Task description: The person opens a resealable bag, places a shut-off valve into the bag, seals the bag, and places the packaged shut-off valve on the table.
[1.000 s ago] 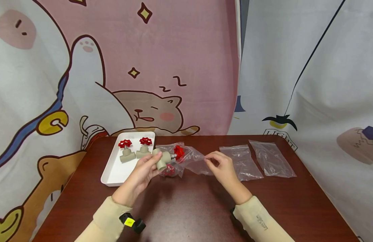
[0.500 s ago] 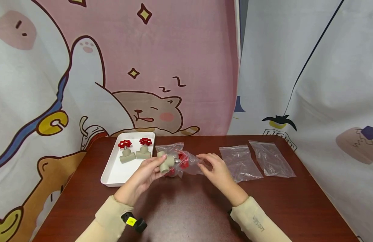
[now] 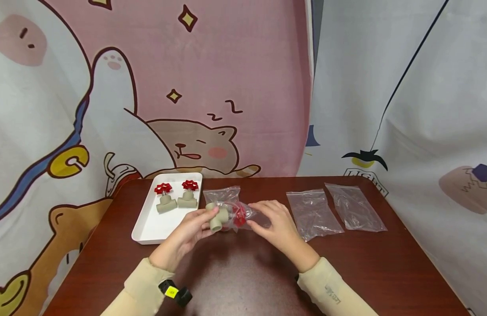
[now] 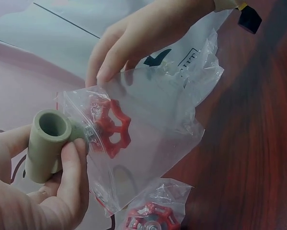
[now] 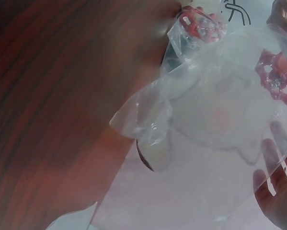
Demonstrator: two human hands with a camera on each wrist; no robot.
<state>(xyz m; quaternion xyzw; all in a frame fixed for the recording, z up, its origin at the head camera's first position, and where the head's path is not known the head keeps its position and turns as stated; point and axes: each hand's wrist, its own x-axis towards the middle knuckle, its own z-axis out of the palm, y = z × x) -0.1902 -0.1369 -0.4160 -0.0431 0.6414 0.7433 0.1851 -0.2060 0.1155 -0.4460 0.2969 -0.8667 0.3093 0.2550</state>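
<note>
Q. Where is the beige plastic tee valve (image 3: 223, 215)?
A. Its red spoked wheel (image 4: 118, 128) now sits deeper inside the clear plastic bag (image 4: 155, 115), body (image 4: 36, 155) outside: apparently part-enclosed.
Q. Fingers?
A. The left hand (image 3: 190, 229) grips the body; the right hand (image 3: 278, 223) touches the bag, pinching indeterminable.

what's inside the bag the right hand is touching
The red handwheel shows inside the clear bag; the beige valve body sticks out, in the left hand. In the head view, the right hand covers part of the bag, hiding what is there.

Valve (image 4: 45, 151) partly hidden by left grip (image 3: 189, 231), right sleeve's lettering (image 3: 332, 294) blurred
</note>
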